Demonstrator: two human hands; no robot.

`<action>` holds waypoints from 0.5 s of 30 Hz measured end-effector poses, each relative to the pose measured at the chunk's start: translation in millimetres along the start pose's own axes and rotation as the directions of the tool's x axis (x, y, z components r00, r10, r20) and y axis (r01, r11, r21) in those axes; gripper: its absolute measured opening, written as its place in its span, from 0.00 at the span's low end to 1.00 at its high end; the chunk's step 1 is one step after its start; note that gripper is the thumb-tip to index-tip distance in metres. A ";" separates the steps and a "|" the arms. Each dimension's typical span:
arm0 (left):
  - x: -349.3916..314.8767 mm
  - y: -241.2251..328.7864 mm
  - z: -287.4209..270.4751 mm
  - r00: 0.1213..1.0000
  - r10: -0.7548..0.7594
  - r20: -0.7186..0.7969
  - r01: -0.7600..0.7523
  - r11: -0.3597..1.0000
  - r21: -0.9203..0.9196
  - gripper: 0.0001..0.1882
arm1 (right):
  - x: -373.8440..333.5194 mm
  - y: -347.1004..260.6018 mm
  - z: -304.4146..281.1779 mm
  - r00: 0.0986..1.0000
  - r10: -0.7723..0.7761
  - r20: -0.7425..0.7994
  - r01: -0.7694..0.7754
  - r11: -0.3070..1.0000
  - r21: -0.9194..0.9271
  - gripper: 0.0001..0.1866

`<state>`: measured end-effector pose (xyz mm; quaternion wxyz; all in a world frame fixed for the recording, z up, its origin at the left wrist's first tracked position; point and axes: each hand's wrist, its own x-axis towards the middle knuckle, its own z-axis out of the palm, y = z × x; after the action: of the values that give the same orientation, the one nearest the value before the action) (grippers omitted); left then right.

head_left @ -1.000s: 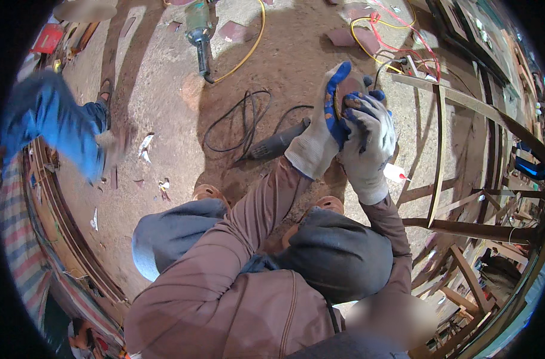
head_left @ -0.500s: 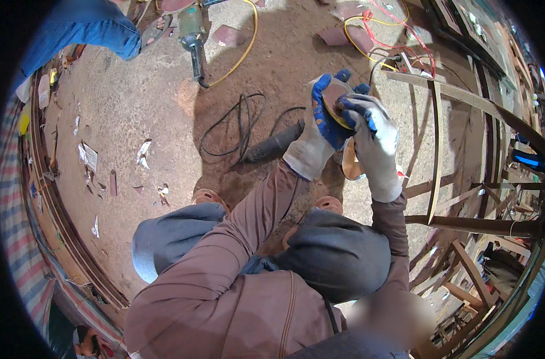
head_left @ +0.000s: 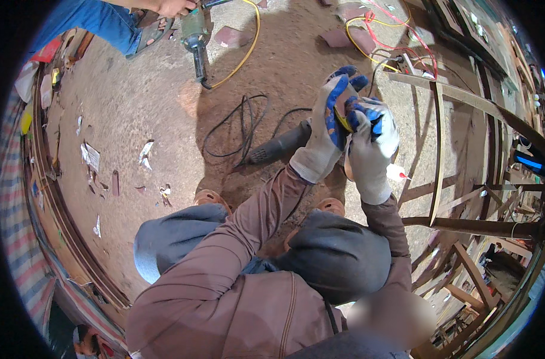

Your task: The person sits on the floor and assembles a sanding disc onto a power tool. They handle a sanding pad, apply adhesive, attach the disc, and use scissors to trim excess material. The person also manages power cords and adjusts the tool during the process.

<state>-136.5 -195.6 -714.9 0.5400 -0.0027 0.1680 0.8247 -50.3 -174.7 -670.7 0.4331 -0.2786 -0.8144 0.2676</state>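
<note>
My left hand [head_left: 322, 128], in a white glove with a blue-coated palm, is closed around a round sanding disc [head_left: 343, 107] with a reddish-brown face and a yellow edge. The disc is tilted and shows only partly between my hands. My right hand [head_left: 374, 143], gloved alike, has its bent fingers pressed on the disc's right edge. Below my left wrist, a dark, long-bodied power tool [head_left: 281, 143] lies on the floor, its far right end hidden behind the glove. Its black cord [head_left: 243, 128] loops to the left.
A co-worker's hand [head_left: 175, 7] is by a green power tool [head_left: 194, 36] with a yellow cord. Reddish-brown sandpaper scraps [head_left: 230, 37] litter the floor. A wooden frame [head_left: 437, 149] stands at right, near a white bottle with a red tip [head_left: 397, 173]. A striped sheet [head_left: 21, 221] hangs left.
The disc has turned more edge-on between my hands, and my right fingers have curled further over its edge. A co-worker's hand has come in beside the green tool.
</note>
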 end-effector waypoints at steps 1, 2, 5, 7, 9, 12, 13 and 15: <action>-1.7 -1.2 -0.1 0.999 0.029 0.025 -0.029 1.000 -0.003 0.26 | 0.3 1.4 0.3 0.999 -0.022 -0.028 0.021 0.999 -0.040 0.07; -3.8 -2.9 -0.4 0.997 0.057 0.050 -0.057 0.998 -0.008 0.24 | -0.3 -0.8 -1.0 0.999 0.043 -0.016 -0.044 0.998 -0.045 0.08; -7.7 -2.8 2.4 0.992 0.093 0.090 -0.093 0.996 -0.009 0.24 | 1.3 4.3 -3.5 0.996 0.089 0.004 -0.089 0.994 0.059 0.06; -8.1 -4.9 1.9 0.989 0.106 0.098 -0.108 0.994 0.012 0.23 | 1.7 5.9 -4.7 0.996 0.093 0.005 -0.093 0.992 0.082 0.06; -7.8 -9.2 -3.2 0.987 0.125 0.098 -0.131 0.990 0.051 0.23 | 2.0 6.5 -6.0 0.995 0.100 0.011 -0.101 0.989 0.110 0.05; -6.7 -8.0 -6.4 0.982 0.166 0.094 -0.179 0.974 0.141 0.24 | 9.4 3.0 -13.3 0.980 0.161 0.116 -0.181 0.966 0.186 0.05; -4.5 -5.8 -7.0 0.991 0.114 0.072 -0.121 0.987 0.104 0.24 | 16.3 2.3 -20.8 0.956 0.206 0.211 -0.252 0.942 0.222 0.05; -0.5 -1.2 -9.0 0.999 0.010 0.034 -0.011 1.000 0.027 0.24 | 24.2 -1.2 -27.7 0.932 0.195 0.307 -0.278 0.926 0.255 0.07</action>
<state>-136.9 -198.2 -723.7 0.5386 0.0196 0.1700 0.8250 -38.2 -153.5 -643.0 0.3162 -0.2682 -0.7776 0.4727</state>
